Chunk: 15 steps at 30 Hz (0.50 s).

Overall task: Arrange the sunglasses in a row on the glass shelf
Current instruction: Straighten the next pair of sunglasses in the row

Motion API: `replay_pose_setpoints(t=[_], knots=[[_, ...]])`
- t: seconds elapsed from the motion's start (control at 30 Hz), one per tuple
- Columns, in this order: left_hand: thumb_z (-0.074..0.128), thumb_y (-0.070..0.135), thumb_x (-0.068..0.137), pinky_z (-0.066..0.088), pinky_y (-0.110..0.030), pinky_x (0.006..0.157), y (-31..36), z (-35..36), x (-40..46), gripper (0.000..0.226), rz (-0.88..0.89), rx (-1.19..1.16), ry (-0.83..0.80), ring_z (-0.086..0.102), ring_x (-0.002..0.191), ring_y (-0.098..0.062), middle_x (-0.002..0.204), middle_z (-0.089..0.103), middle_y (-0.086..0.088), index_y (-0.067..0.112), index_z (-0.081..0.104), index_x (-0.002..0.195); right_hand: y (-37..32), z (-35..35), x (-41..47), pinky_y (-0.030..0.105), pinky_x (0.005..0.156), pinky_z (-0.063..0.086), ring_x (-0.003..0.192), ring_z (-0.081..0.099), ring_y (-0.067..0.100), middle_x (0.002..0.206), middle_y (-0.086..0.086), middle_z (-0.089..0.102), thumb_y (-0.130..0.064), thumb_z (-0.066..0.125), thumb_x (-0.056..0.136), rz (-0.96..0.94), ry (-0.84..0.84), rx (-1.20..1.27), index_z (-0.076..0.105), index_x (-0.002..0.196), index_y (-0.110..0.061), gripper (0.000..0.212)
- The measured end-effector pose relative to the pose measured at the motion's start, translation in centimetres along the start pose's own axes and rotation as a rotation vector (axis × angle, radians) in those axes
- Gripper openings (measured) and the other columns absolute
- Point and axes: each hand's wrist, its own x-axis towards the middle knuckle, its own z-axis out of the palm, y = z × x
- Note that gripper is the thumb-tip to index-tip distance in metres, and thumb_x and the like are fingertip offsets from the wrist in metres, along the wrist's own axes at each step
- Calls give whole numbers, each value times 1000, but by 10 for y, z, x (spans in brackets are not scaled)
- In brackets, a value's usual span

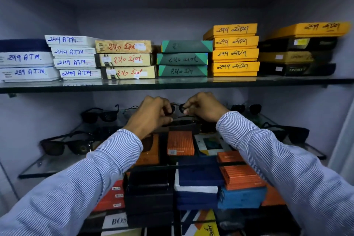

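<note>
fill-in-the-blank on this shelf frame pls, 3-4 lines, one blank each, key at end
1. Both hands, left hand and right hand, grip one pair of sunglasses at the ____ of the glass shelf.
2. The yellow boxes on the upper shelf form a stack of ____.
3. The person's sleeves are ____.
4. The green boxes sit directly ____ of the yellow boxes.

Missing words: back; four; striped; left

The white boxes (73, 56) on the upper shelf carry blue handwriting ending "A.T.M." — a white box (115, 221) at the bottom shows "BOS" — other boxes bear handwritten script I cannot read.
</note>
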Motion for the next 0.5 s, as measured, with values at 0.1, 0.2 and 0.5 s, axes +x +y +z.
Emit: replay_pose_setpoints(t=[0.1, 0.2, 0.5], knots=[[83, 14, 82, 60, -31, 74, -2, 1, -2, 18, 23, 33, -66, 74, 76, -19, 81, 76, -4, 15, 77, 100, 7, -4, 3, 24, 81, 54, 75, 67, 10, 95, 8, 80, -18, 82, 80, 92, 97, 45, 81, 100, -10, 22], [83, 11, 80, 59, -28, 75, -5, -2, 1, 10, -33, 27, -32, 69, 69, -17, 76, 73, -2, 15, 80, 88, 13, -4, 3, 26, 70, 59, 70, 70, 15, 91, 7, 78, -15, 84, 77, 183, 138, 53, 82, 98, -9, 22], [86, 29, 80, 50, -27, 80, -10, 6, 2, 20, -216, -90, -10, 59, 77, -7, 72, 62, 11, 21, 72, 69, 21, 3, -1, 13, 38, 50, 44, 64, 7, 89, 8, 74, -3, 84, 76, 364, 27, 135, 80, 98, -4, 23]])
